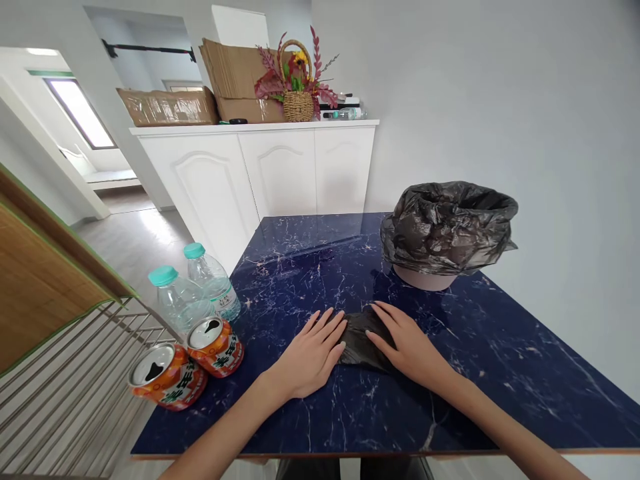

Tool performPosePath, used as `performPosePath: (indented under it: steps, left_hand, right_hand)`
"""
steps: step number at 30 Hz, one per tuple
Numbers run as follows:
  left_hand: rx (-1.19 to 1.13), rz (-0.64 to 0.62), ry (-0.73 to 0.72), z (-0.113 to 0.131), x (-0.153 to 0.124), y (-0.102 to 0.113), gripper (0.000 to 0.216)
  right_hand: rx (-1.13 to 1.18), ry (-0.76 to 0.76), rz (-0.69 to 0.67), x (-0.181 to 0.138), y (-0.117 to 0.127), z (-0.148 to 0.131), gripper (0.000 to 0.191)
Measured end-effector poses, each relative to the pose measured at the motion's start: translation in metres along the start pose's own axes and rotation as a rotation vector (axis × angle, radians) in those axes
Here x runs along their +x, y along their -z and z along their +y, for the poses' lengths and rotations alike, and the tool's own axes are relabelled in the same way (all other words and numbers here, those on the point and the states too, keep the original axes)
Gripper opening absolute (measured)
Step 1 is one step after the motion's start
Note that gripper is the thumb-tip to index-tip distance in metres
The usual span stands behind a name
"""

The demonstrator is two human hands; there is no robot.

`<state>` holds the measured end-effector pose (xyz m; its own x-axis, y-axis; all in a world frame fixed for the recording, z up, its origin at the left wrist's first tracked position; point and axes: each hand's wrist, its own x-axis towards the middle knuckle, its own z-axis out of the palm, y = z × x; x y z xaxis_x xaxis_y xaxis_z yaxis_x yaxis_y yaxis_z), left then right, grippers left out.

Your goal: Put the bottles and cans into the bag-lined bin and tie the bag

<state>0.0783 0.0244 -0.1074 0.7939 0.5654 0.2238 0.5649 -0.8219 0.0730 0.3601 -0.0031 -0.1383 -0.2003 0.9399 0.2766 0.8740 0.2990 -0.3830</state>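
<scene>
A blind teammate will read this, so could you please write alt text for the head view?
A person's left hand and right hand touch black plastic lying on a blue marbled table. Two orange cans and two clear bottles stand at left, a black-bagged container at back right.

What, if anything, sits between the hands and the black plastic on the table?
Nothing visible: left hand and right hand both touch the black plastic; the orange cans and bin stand apart from it.
</scene>
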Motion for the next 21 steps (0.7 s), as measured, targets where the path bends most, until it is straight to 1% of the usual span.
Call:
performPosePath:
  steps: [2, 3, 5, 8, 11, 13, 16, 19, 21]
  left_hand:
    - [-0.015, 0.026, 0.022, 0.003, 0.0, 0.002, 0.054]
    - [-0.023, 0.049, 0.031, 0.005, 0.0, 0.004, 0.054]
    - [-0.041, 0.096, 0.044, 0.008, -0.001, 0.006, 0.054]
    - [-0.063, 0.144, 0.049, 0.01, -0.001, 0.009, 0.05]
    - [-0.085, 0.188, 0.035, 0.01, -0.002, 0.011, 0.044]
    - [-0.096, 0.212, 0.031, 0.01, -0.004, 0.012, 0.042]
    - [-0.105, 0.221, 0.051, 0.01, -0.008, 0.013, 0.041]
    - [-0.125, 0.212, 0.061, 0.013, -0.015, 0.017, 0.041]
    - [-0.15, 0.198, 0.027, 0.016, -0.022, 0.021, 0.039]
  right_hand:
    - [-0.01, -0.078, 0.039, -0.008, 0.007, 0.009, 0.063]
    - [-0.005, -0.104, 0.046, -0.011, 0.011, 0.012, 0.058]
    - [0.046, -0.125, 0.047, -0.014, 0.017, 0.013, 0.041]
    - [0.187, -0.083, 0.024, -0.013, 0.024, 0.0, 0.018]
    - [0.289, -0.103, -0.059, -0.009, 0.032, -0.016, 0.011]
    - [0.376, -0.167, -0.097, -0.006, 0.04, -0.019, 0.017]
    - [0.556, -0.333, -0.101, -0.006, 0.056, -0.006, 0.04]
    - [0.592, -0.549, -0.057, -0.01, 0.075, 0.027, 0.061]
    - [0.543, -0.624, -0.018, -0.016, 0.087, 0.056, 0.068]
